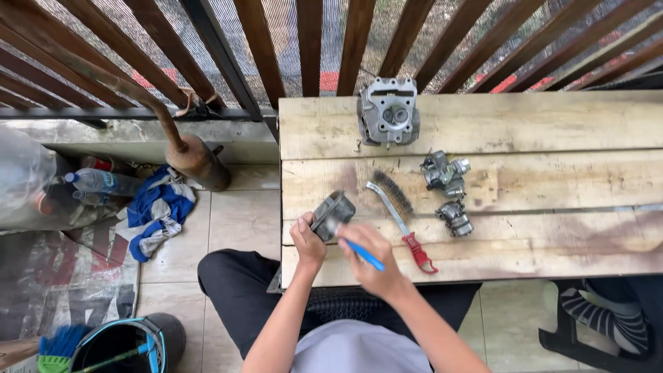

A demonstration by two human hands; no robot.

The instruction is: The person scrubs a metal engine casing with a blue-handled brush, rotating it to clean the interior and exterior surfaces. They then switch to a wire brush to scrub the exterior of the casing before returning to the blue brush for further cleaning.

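My left hand (308,243) grips a grey metal engine part (331,213) over the front left of a wooden table (539,124). My right hand (369,259) holds a small brush with a blue handle (364,254) against that part; its head is blurred. A wire brush with a red handle (402,221) lies on the planks just right of my hands. Further right sit two small grey carburetor pieces (445,173) (454,218). A grey cylinder head (388,110) stands at the back of the table.
A rusty exhaust pipe (195,160) leans on the brown railing at left. Plastic bottles (103,182) and a blue and white cloth (157,211) lie on the tiled floor. A helmet (128,344) sits at lower left. Another person's striped sock (590,314) shows at right.
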